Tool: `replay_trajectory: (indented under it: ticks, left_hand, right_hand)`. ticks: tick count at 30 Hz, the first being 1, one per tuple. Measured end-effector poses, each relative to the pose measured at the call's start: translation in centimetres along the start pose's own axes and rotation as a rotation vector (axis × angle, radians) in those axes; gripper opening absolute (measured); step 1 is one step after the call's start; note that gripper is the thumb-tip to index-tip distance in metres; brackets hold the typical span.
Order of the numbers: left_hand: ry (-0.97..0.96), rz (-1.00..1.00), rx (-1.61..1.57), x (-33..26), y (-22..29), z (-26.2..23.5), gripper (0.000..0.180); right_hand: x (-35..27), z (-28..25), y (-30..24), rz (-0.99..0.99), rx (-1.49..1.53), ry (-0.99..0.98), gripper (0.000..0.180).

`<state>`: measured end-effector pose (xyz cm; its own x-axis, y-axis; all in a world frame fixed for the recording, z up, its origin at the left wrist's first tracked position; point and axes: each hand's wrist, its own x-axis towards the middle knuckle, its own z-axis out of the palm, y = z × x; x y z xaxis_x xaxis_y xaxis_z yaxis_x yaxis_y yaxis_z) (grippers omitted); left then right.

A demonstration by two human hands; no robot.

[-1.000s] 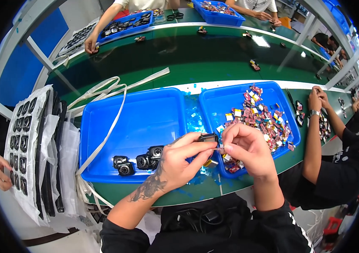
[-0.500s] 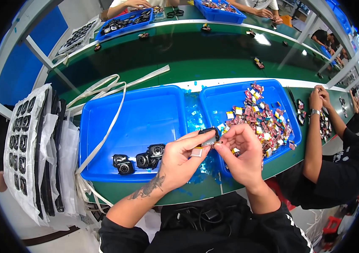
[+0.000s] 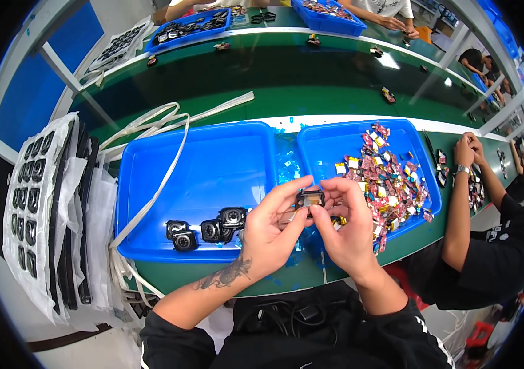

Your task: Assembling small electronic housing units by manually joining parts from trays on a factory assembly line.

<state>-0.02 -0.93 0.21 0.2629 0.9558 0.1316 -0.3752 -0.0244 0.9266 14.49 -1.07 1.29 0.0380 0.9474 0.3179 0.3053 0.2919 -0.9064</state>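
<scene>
Between the two trays I hold a small black watch case (image 3: 310,197) up in front of me. My left hand (image 3: 274,234) is closed around its left side, with the thumb on the near edge. My right hand (image 3: 349,237) grips the other side with thumb and fingertips. Part of the case and whatever sits inside it are hidden by my fingers. In the left blue tray (image 3: 194,160) lie several black watch cases (image 3: 182,238). Loose small red circuit boards with silver and yellow parts (image 3: 391,178) are heaped in the right blue tray (image 3: 320,132).
Stacked sheets of black round-faced parts (image 3: 31,190) stand at the left. White straps (image 3: 170,166) hang across the left tray. Beyond runs a green conveyor belt (image 3: 262,77) carrying scattered small parts. A co-worker's arm (image 3: 459,215) is at the right; other people sit across.
The watch case has turned in my hands, and the silver part hanging at its left no longer shows clearly. My right fingers have closed in on the case. The view has shifted slightly.
</scene>
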Motion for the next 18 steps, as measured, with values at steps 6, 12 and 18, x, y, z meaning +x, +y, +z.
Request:
replay_trajectory:
  ticks: [6,12,18]
  left_hand:
    - [-0.031,0.289,1.452,2.4,4.6,-4.5,0.050]
    - [-0.295,-0.235,1.605,0.4,6.4,-7.6,0.042]
    - [-0.291,-0.303,1.386,1.4,6.0,-9.3,0.041]
  right_hand:
    - [8.1,-1.8,0.4,0.003,0.008,-0.217,0.035]
    - [23.1,1.5,8.6,0.405,-0.117,-0.366,0.057]
    - [24.6,2.1,11.6,0.143,-0.663,-0.273,0.056]
